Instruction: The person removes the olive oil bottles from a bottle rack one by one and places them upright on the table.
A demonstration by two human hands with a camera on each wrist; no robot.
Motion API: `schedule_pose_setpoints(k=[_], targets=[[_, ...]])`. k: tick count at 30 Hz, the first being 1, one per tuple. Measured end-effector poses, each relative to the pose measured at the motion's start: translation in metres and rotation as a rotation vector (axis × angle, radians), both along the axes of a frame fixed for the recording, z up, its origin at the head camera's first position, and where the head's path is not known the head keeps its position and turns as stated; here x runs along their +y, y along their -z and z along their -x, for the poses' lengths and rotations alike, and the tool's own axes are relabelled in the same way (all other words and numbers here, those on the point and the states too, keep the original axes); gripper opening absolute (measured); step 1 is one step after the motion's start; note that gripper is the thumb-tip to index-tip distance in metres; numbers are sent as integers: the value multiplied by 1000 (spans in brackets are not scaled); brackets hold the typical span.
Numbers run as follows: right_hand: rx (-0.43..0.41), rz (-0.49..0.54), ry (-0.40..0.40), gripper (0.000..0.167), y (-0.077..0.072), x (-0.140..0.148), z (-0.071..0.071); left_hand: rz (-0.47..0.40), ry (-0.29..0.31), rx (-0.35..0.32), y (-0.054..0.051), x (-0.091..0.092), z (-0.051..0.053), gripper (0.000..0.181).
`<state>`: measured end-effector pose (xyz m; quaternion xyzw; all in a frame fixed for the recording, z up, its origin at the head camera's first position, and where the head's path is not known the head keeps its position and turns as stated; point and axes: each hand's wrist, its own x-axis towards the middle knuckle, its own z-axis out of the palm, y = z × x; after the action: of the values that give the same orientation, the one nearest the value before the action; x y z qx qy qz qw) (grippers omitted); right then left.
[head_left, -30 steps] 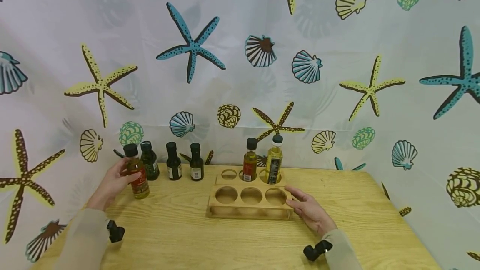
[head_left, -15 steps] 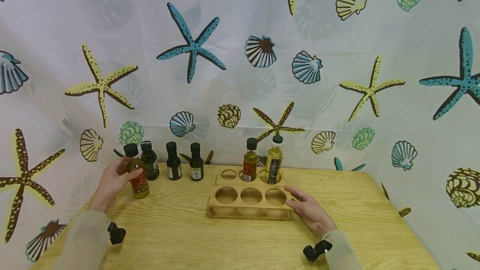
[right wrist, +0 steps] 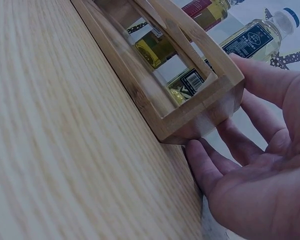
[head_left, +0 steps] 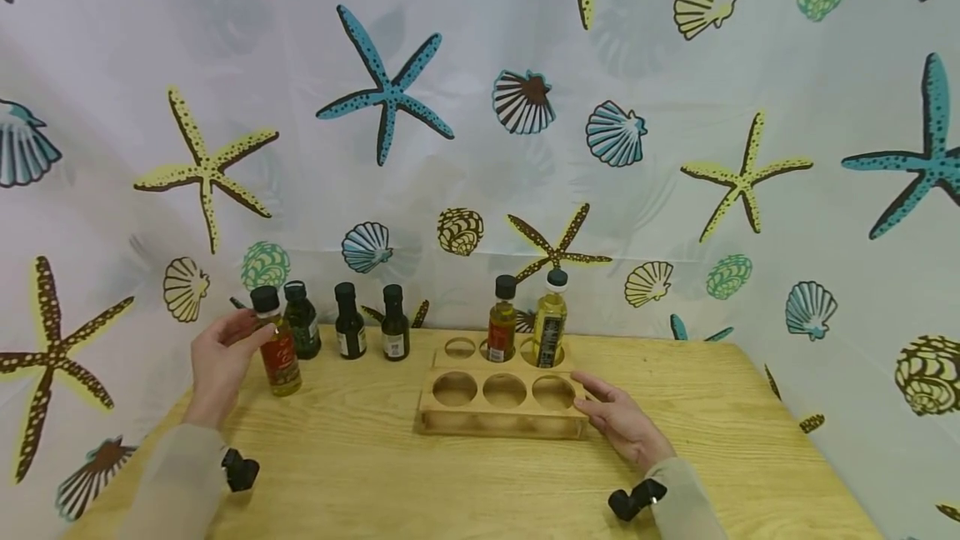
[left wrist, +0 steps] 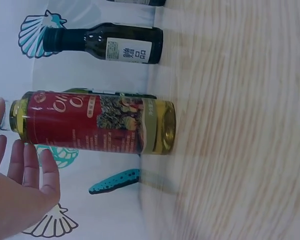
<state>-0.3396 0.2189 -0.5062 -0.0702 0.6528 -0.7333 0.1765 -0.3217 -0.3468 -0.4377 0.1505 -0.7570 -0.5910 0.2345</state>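
Observation:
An olive oil bottle (head_left: 281, 357) with a red label and black cap stands upright on the table's left side. My left hand (head_left: 225, 357) is at its upper part. In the left wrist view the thumb overlaps the neck, while relaxed fingers (left wrist: 32, 165) lie alongside the shoulder and are not wrapped round it. A two-tier wooden bottle rack (head_left: 480, 423) with round holes stands mid-table. My right hand (head_left: 618, 423) grips its right end, thumb on the top edge and fingers against the end and underside. In the rack's back row stand a red-labelled bottle (head_left: 501, 327) and a yellow oil bottle (head_left: 550, 327).
Behind the olive oil bottle stands a dark green bottle (head_left: 302, 327). Two small dark bottles (head_left: 350, 327) stand between it and the rack. A white curtain (head_left: 480, 165) printed with shells and starfish hangs along the table's back and sides.
My left hand has loosened from the label of the olive oil bottle and shifted up toward its shoulder. The bottle stays in place. My right hand and the rack have not moved.

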Motion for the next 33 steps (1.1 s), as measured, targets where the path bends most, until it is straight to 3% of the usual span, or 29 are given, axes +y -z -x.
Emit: schedule_pose_setpoints(k=[5,10,17,24,33], targets=[[-4,4,11,59,1,-1,-1,-188,-71,107,-5,6,-3,37],[-3,-2,18,58,2,0,0,-337,-91,195,-7,13,-4,27],[-4,-5,22,58,2,0,0,-358,-55,294,-7,28,-5,17],[9,-10,25,57,1,1,-1,-394,9,284,-9,52,-2,20],[5,-11,20,56,1,-1,-1,-382,49,294,1,68,8,19]])
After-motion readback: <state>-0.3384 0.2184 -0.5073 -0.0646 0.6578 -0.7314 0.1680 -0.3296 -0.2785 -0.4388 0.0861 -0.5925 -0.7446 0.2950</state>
